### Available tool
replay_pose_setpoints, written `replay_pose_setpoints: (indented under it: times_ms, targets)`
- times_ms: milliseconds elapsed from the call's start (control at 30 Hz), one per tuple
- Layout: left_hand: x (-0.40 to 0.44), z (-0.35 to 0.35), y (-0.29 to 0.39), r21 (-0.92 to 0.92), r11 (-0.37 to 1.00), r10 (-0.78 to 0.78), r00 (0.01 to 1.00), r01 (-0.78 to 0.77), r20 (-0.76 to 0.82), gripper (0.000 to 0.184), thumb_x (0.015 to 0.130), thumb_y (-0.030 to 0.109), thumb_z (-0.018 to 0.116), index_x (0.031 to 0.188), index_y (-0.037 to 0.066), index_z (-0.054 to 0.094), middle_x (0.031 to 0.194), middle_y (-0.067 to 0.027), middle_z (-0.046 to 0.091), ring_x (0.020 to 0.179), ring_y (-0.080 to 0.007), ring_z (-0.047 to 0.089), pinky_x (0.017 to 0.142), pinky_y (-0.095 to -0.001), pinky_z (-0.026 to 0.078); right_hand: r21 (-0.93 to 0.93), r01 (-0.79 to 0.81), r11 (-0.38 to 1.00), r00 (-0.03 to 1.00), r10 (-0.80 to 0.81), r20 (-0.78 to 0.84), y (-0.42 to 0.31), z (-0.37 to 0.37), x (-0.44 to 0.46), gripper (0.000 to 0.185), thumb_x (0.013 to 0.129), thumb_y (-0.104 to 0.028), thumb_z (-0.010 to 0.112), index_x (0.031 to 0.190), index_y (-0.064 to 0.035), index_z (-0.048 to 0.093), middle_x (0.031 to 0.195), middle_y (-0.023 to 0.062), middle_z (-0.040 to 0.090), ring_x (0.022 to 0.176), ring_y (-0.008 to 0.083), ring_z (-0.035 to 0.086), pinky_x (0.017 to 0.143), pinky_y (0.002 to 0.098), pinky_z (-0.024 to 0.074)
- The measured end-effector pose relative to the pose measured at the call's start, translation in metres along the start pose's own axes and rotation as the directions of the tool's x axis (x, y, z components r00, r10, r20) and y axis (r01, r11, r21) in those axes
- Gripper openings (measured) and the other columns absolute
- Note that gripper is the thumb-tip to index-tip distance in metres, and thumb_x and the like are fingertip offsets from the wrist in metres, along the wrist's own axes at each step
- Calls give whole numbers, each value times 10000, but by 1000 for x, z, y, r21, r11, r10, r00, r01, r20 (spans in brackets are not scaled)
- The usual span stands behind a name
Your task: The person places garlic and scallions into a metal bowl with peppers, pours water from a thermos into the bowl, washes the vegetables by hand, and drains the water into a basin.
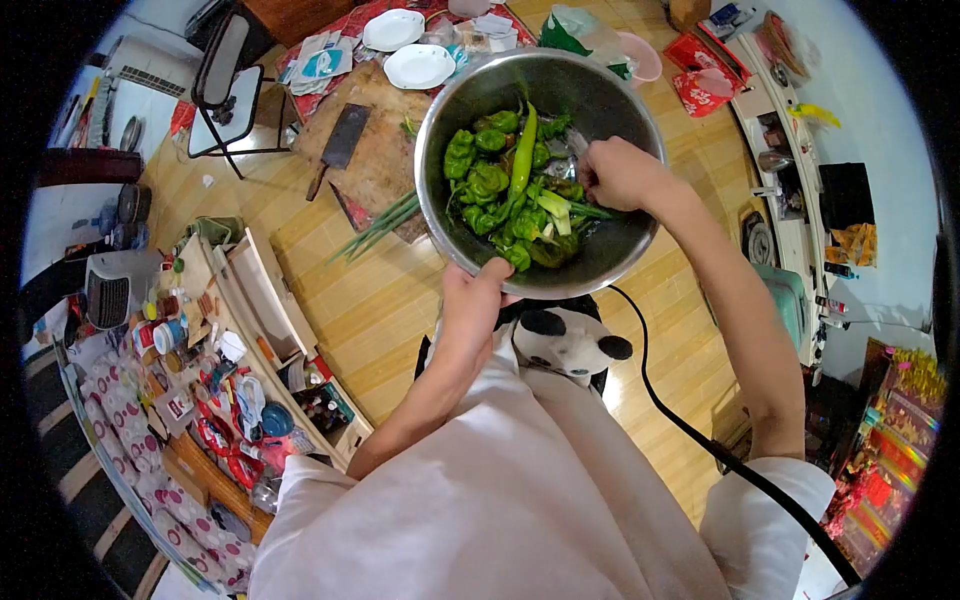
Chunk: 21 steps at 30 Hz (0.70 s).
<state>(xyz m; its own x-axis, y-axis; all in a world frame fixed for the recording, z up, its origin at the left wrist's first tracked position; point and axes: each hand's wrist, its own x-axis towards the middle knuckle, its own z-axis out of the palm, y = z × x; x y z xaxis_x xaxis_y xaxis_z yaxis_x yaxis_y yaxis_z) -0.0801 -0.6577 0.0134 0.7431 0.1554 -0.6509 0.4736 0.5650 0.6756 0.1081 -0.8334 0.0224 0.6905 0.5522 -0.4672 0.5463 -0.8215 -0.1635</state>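
A large metal basin (640, 225) is held out in front of me, tilted a little toward my body. Green peppers (488, 180) fill much of it, mostly wrinkled round ones plus a long light-green chili (523, 150). Green onion stalks (390, 222) reach over the basin's left side, and a pale cut stalk (556, 208) lies among the peppers. My left hand (474, 300) grips the near rim, thumb on top. Inside the basin at the right, my right hand (618, 175) is closed, its fingertips hidden; what it pinches I cannot make out.
Beyond the basin stands a low table with a wooden cutting board (385, 115), a cleaver (345, 135) and white plates (418, 66). A chair (222, 110) is at far left, a cluttered cabinet (270, 300) nearer. A black cable (665, 405) hangs on my right.
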Motion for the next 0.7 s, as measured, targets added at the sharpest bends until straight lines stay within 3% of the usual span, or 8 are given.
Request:
replay_pose_setpoints:
  times_ms: [100, 167, 200, 267, 367, 467, 633, 700]
  targets:
    - [-1, 2, 0, -5, 1000, -25, 1000, 25, -15, 204, 847, 54, 567, 1044, 21, 607, 945, -45, 666, 737, -137, 630, 562, -265, 513, 7, -70, 998, 995, 69, 76, -4, -3, 3, 252, 782, -147, 663, 1013, -46, 662, 1004, 211, 632, 865, 401, 639, 743, 469, 527]
    - [-3, 7, 1, -79, 997, -19, 1000, 19, 5, 190, 854, 45, 557, 1034, 10, 603, 912, -44, 654, 709, -128, 614, 545, -249, 496, 169, -163, 972, 893, 218, -394, -21, -3, 3, 449, 844, -324, 680, 1209, -71, 610, 1216, 274, 558, 1031, 419, 605, 852, 441, 510]
    - [-3, 7, 2, -80, 997, -18, 1000, 18, 3, 190, 854, 45, 557, 1034, 10, 603, 912, -44, 654, 709, -128, 614, 545, -249, 496, 168, -161, 973, 893, 216, -395, -29, -2, 4, 449, 844, -324, 680, 1209, -71, 610, 1216, 274, 558, 1031, 419, 605, 852, 441, 510]
    - [-3, 9, 4, -50, 999, 2, 1000, -1, 26, 170, 862, 36, 544, 1016, -10, 600, 881, -45, 641, 694, -123, 600, 560, -241, 494, 351, 76, 933, 858, 118, -500, -46, 0, 6, 800, 816, -564, 660, 1398, -53, 459, 1425, 375, 334, 1290, 530, 399, 1036, 524, 407]
    - [-7, 15, 11, -63, 998, 32, 999, -29, 35, 159, 863, 29, 541, 999, -25, 602, 875, -48, 639, 694, -119, 597, 569, -242, 494, 321, 73, 944, 948, 34, -316, -74, 7, 7, 1056, 715, -758, 635, 1485, -94, 349, 1485, 359, 231, 1391, 541, 207, 1122, 561, 268]
    - [0, 11, 2, -37, 999, 12, 1000, -11, 24, 160, 866, 29, 537, 999, -27, 606, 892, -52, 645, 714, -122, 608, 579, -247, 505, 271, 47, 961, 956, 35, -291, -89, 4, 10, 1159, 641, -815, 645, 1500, -106, 322, 1500, 339, 226, 1397, 536, 198, 1116, 598, 250]
    - [-1, 9, 5, -72, 997, 16, 1000, -16, 1, 177, 862, 33, 537, 1015, -19, 610, 928, -69, 659, 756, -140, 633, 610, -264, 526, 374, 70, 925, 947, 56, -316, -92, 11, 12, 1038, 669, -763, 654, 1414, -69, 453, 1421, 352, 322, 1317, 528, 359, 1078, 528, 354]
    - [-1, 5, 4, -80, 997, 2, 1000, -3, -14, 184, 862, 38, 538, 1022, -13, 612, 942, -73, 664, 773, -147, 643, 628, -273, 537, 440, -61, 896, 973, 153, -175, -89, 3, 8, 842, 783, -693, 614, 1353, -80, 522, 1314, 327, 425, 1261, 459, 457, 1067, 450, 362]
